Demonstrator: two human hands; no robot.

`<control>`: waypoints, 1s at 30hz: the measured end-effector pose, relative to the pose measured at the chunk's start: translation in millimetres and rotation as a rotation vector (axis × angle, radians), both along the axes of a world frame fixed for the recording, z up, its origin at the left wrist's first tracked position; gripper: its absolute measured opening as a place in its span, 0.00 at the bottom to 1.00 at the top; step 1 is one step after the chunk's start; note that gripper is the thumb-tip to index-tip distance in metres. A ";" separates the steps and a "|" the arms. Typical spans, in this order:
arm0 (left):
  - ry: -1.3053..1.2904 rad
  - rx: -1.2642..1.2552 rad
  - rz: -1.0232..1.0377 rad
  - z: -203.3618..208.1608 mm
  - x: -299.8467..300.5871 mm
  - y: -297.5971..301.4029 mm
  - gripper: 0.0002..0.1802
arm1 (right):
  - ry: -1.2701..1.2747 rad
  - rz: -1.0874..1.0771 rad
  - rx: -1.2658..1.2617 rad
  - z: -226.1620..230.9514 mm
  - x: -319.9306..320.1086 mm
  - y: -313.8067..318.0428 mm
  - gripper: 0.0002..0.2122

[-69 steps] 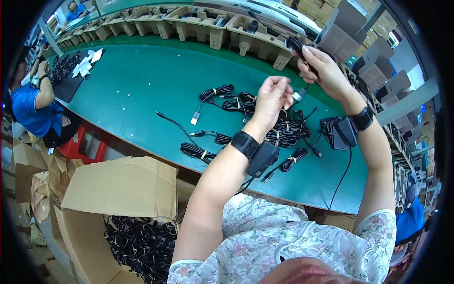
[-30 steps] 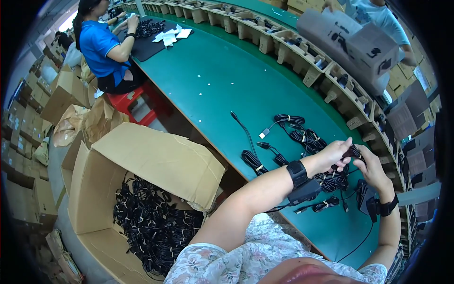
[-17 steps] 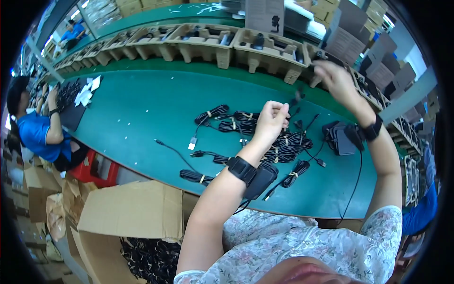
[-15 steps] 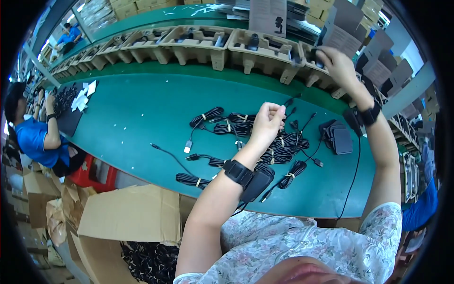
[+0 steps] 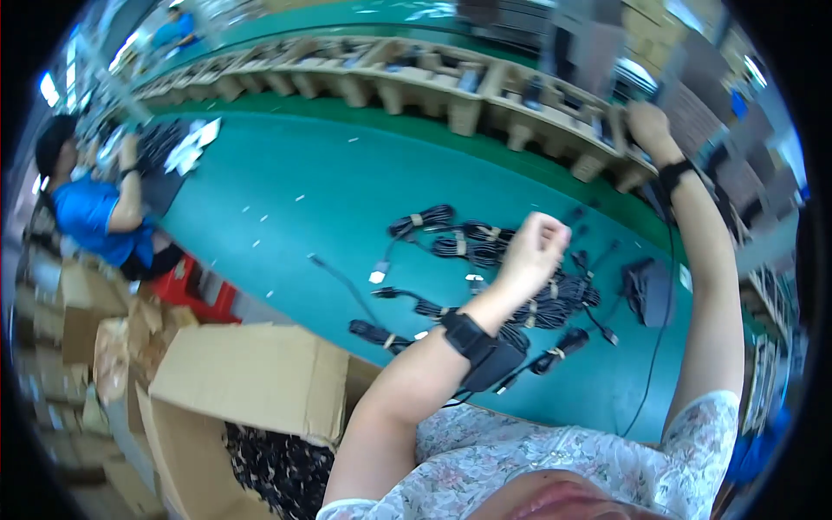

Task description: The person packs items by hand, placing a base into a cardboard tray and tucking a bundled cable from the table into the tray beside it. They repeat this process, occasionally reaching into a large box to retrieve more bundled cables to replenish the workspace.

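My left hand [image 5: 536,253] hovers over a heap of coiled black cables [image 5: 555,299] on the green table, its fingers curled in. Whether anything sits inside them is hidden. A dark wristband with a black box [image 5: 468,338] is on that wrist. My right hand [image 5: 650,130] reaches to the far right, over the end of a brown moulded tray [image 5: 637,169]; motion smears its fingers. Its wrist also wears a black band [image 5: 674,177], and a thin black lead hangs down from there. More bundled cables [image 5: 425,221] with pale ties lie left of the heap.
Brown moulded trays [image 5: 425,78] with dark parts line the table's back edge. Dark flat pieces [image 5: 648,290] are stacked at right. An open carton [image 5: 247,377] of small black items stands at lower left. Another person [image 5: 100,212] in blue works at the table's left end.
The view has turned, so table and trays appear shifted right and lower. My right hand has moved across the tray toward its right end. My left hand stays curled above the cables.
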State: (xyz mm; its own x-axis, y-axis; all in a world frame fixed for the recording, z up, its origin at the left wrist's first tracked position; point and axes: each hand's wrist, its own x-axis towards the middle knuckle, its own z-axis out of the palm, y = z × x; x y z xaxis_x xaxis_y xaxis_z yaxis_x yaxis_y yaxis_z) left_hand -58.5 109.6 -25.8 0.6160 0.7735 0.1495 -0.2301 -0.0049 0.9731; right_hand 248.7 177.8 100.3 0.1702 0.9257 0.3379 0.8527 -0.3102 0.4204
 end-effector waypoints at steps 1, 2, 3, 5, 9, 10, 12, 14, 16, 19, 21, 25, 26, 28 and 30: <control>-0.001 0.007 0.014 -1.4 1.5 -1.6 0.10 | 0.109 0.011 0.038 -11.4 2.4 1.8 0.11; 0.009 0.015 0.024 -1.6 4.2 -3.6 0.10 | 0.288 -0.094 0.148 -18.9 -4.9 2.0 0.14; 0.012 0.024 0.027 0.9 6.2 -5.2 0.11 | 0.372 -0.216 0.217 -21.7 -11.4 2.0 0.17; 0.026 -0.011 -0.011 7.4 8.6 -8.9 0.11 | 0.415 -0.259 0.305 -44.4 41.1 8.3 0.17; 0.007 0.029 -0.016 10.3 14.7 -11.5 0.10 | 0.536 -0.176 0.354 -64.5 139.7 28.9 0.19; 0.024 0.026 0.013 8.9 8.3 -8.8 0.10 | 0.557 -0.151 0.341 -70.7 122.3 35.1 0.19; 0.039 -0.023 0.015 8.0 -1.5 -4.6 0.09 | 0.454 -0.126 0.220 -73.1 95.0 31.1 0.16; 0.032 -0.037 0.000 12.5 -0.8 -4.9 0.09 | 0.386 -0.124 0.176 -63.4 90.6 15.9 0.15; 0.026 -0.051 -0.013 14.7 2.8 -7.0 0.09 | 0.322 -0.160 0.167 -60.5 94.7 6.0 0.14; 0.029 -0.053 -0.018 15.4 2.2 -8.5 0.08 | 0.305 -0.151 0.197 -60.1 91.8 0.0 0.14; 0.031 -0.038 -0.014 14.4 0.8 -9.2 0.07 | 0.327 -0.095 0.268 -61.4 88.2 -5.3 0.15; 0.012 -0.036 -0.040 15.3 10.1 -13.2 0.07 | 0.414 -0.166 0.159 -39.2 80.1 -39.5 0.16; 0.011 -0.030 -0.034 14.1 9.8 -13.2 0.07 | 0.448 -0.159 0.151 -37.2 73.3 -43.8 0.17; 0.038 -0.001 0.046 2.6 -5.0 -4.2 0.07 | 0.583 -0.103 0.092 -46.0 27.7 -15.2 0.19; 0.013 -0.002 0.011 6.4 -3.7 -4.8 0.08 | 0.595 -0.167 0.162 -28.3 17.5 -22.7 0.20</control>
State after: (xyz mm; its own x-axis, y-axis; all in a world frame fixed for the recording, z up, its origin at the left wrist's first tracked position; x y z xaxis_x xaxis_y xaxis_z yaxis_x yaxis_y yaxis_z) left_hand -62.2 104.7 -19.4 0.6092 0.7805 0.1403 -0.2178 -0.0055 0.9760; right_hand 266.3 155.1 72.0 0.5097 0.8153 0.2747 0.8603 -0.4793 -0.1737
